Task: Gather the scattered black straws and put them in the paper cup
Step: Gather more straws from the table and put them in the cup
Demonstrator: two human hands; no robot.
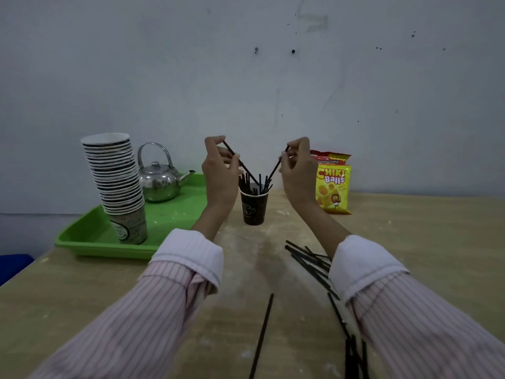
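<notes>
Curled fingers [211, 144] of the left hand [218, 170] and right hand [296, 170] each pinch one black straw [244, 167] near its top, lower ends slanting into the paper cup [254, 207], while loose straws [308, 262] lie on the table [410, 242].

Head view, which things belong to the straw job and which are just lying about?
Job: dark paper cup, left straw in left hand, right straw in right hand, loose straws.
Lying about: stacked paper cups, metal kettle, green tray, Chiki Balls bag.
</notes>
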